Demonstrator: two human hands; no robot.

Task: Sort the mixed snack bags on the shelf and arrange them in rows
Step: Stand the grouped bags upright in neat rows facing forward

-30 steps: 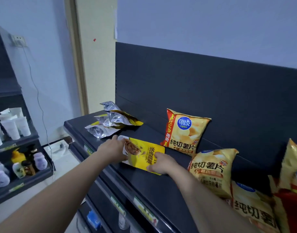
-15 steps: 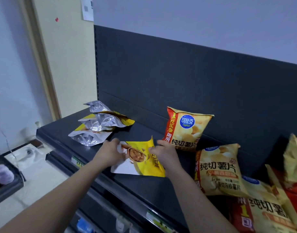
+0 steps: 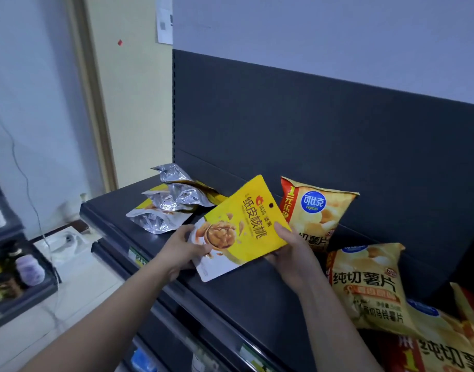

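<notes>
A yellow walnut snack bag (image 3: 238,226) is held tilted above the dark shelf (image 3: 246,288), printed face toward me. My left hand (image 3: 182,249) grips its lower white end and my right hand (image 3: 289,248) grips its right edge. Behind it, at the shelf's left end, several walnut bags (image 3: 171,205) lie in a loose pile with their silver backs up. To the right, potato chip bags lean along the back panel: one upright (image 3: 319,210), another lower down (image 3: 367,288), and more at the bottom right (image 3: 442,350).
The dark back panel (image 3: 324,146) rises behind the shelf. Lower shelf tiers with price tags (image 3: 192,342) sit below the front edge. A second rack with small bottles (image 3: 21,272) stands at the far left, across a strip of pale floor.
Both hands have lifted the yellow walnut bag off the shelf and turned it upright, face toward me. The view has shifted right and closer.
</notes>
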